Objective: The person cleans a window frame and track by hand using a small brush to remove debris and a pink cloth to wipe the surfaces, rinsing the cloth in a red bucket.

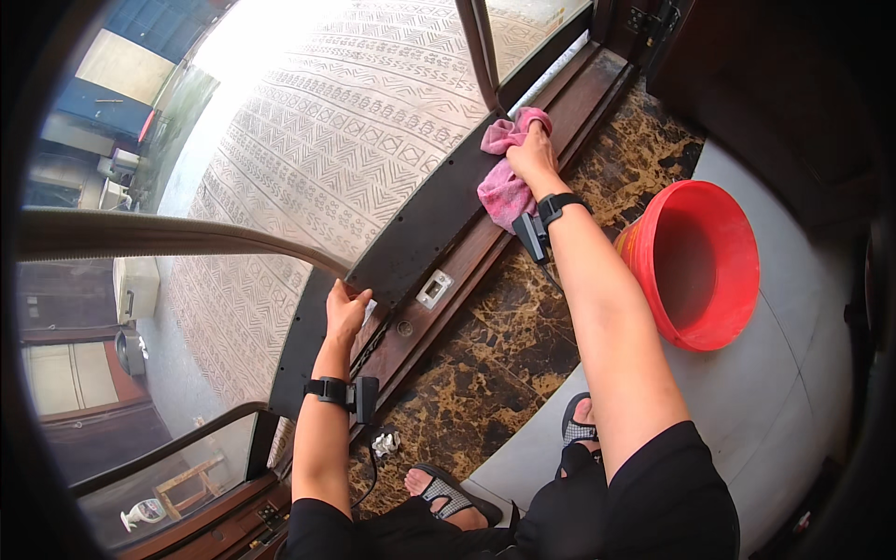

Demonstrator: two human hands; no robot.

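Observation:
A pink cloth (505, 192) is bunched in my right hand (533, 155), against the dark lower rail (434, 203) of a see-through door curtain, over the brown door sill (483, 234). My left hand (344, 311) is at the lower corner of a curtain panel, near where a brown edge strip (210, 234) meets the dark rail. Its fingers are bent close to the strip; whether they pinch it is hard to tell. A metal strike plate (435, 289) is set in the sill between my hands. Both wrists wear black straps with small devices.
A red bucket (745, 266) with murky liquid stands right of my right forearm on grey tiles. Crumpled paper (386, 443) lies on the brown marble strip (483, 364) near my feet. Beyond the panels are a patterned mat (336, 140), a wooden stool and a white bottle (143, 513).

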